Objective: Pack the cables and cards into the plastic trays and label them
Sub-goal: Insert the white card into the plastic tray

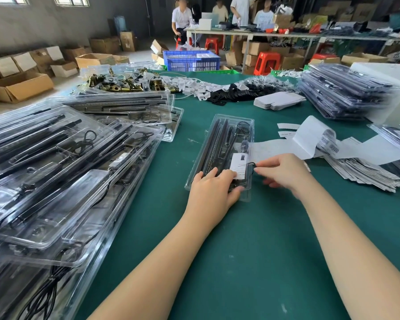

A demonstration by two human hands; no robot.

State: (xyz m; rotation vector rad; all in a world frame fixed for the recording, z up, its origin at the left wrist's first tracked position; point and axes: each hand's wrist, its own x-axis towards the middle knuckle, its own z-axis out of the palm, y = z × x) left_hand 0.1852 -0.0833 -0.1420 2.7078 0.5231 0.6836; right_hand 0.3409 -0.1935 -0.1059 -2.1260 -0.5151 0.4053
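While the left hand (214,184) presses flat on the plastic tray (219,155), the right hand (284,172) beside it pinches a black cable (251,164)

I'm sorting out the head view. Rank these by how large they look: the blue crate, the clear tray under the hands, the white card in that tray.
1. clear tray, though it's nearer the camera
2. blue crate
3. white card
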